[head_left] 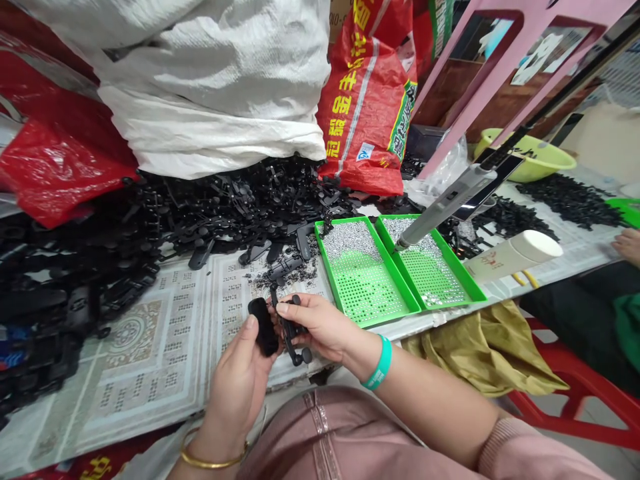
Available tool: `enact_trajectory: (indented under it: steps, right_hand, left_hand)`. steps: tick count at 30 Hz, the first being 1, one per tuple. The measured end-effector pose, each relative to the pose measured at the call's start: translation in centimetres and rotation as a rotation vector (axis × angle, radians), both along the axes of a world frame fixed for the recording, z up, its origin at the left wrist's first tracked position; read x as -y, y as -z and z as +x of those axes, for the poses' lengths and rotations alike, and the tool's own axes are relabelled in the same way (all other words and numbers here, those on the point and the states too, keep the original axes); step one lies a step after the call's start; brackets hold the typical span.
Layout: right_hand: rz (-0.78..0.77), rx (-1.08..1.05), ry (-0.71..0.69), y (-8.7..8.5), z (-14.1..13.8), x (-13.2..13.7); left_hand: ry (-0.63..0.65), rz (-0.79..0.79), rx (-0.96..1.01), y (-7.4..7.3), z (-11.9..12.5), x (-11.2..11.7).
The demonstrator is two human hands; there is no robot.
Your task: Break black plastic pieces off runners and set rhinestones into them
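In my left hand (243, 373) is a flat, rounded black plastic piece (263, 325), held between thumb and fingers. My right hand (320, 325) grips a black plastic bracket (290, 333) with arms and a round knob at its lower end. The two parts are side by side, close together; whether they touch I cannot tell. Just beyond my hands, a black cylindrical part (286, 268) lies among small black bits on the patterned tablecloth (190, 333). To the right of them stands a green tray (373, 313) of tiny silvery pieces.
A second green tray (450, 303) with silvery pieces adjoins the first. An electric screwdriver (445, 200) hangs over it. Black parts (240, 200) are heaped along the back and left. A white cup (520, 253), red sack (370, 100) and white sack (215, 87) stand around. Another person's hand (629, 245) shows at right.
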State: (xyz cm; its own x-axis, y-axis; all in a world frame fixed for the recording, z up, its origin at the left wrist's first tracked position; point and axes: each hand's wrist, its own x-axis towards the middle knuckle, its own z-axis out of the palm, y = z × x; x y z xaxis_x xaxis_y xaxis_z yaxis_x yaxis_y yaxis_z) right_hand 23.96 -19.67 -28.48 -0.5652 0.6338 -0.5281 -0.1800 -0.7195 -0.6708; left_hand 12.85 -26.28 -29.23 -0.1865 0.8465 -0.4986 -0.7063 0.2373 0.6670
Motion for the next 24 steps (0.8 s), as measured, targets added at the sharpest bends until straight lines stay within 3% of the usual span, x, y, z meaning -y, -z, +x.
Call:
enact_trajectory:
  steps: [11, 24]
  right_hand:
    - [0.015, 0.032, -0.030, 0.05, -0.43, -0.24]
    - [0.042, 0.096, -0.059, 0.42, -0.40, -0.79]
  left_hand:
    - [-0.012, 0.018, 0.044, 0.30, 0.12, 0.11]
    - [0.011, -0.018, -0.065, 0.25, 0.08, 0.06]
